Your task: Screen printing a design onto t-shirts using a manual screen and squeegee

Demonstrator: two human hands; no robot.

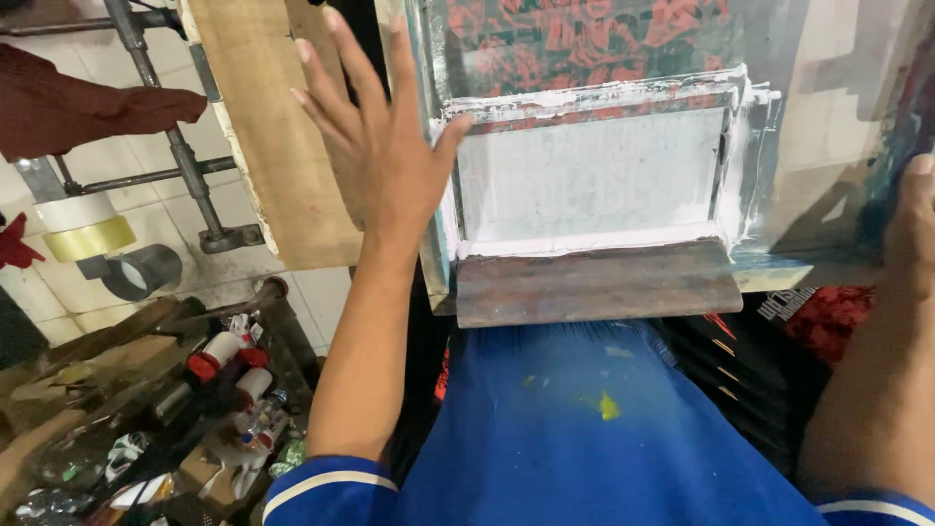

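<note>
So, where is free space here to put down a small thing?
The grey panel inside the white-smeared frame is bare, between the left hand and right hand. The floor corner with bottles is crowded.

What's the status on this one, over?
Left hand open, thumb on screen-printing frame. Right hand at frame's right edge, grip unclear. Squeegee rests untouched.
</note>
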